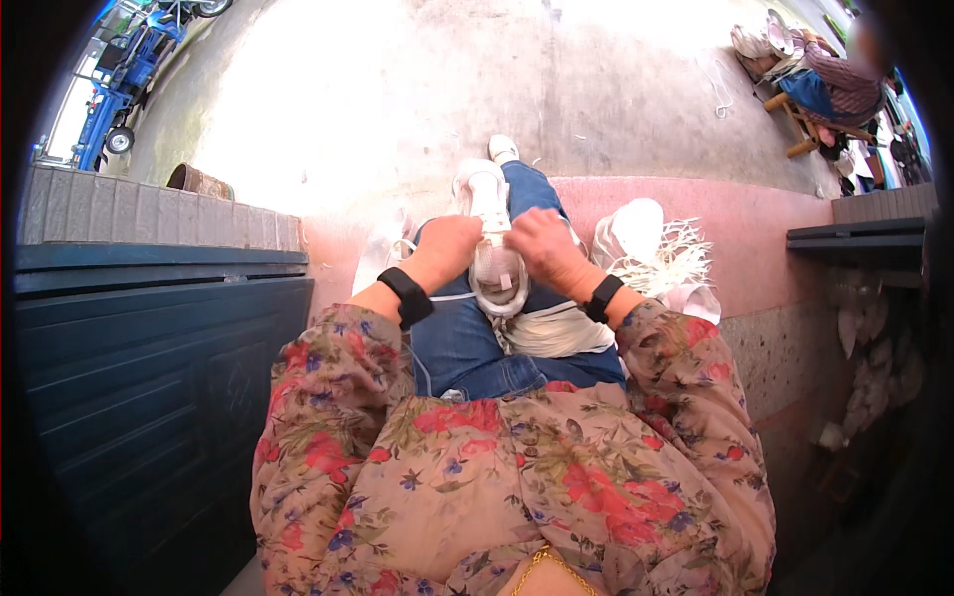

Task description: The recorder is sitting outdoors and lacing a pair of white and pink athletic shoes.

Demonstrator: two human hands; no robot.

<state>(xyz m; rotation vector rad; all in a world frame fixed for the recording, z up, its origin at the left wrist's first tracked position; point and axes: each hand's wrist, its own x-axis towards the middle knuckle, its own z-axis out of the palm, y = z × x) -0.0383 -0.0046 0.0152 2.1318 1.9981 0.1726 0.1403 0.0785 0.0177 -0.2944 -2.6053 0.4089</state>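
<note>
A white shoe (501,283) rests on my lap between my knees, its padded collar nearest me. My left hand (449,245) is closed at the shoe's left side, by the lacing area. Against the right side, my right hand (542,245) is bent in a pinch, slightly blurred. What the fingertips of either hand hold is hidden or too small to tell. Across my right thigh lies a bundle of white laces (561,333). A thin white cord (455,296) crosses my left thigh.
White shoe pieces (636,228) and a loose bunch of laces (681,253) lie at my right. Dark blue door panels (159,348) stand at my left. Farther off are a rusty bucket (199,183), a blue vehicle (124,74) and a seated person (845,84).
</note>
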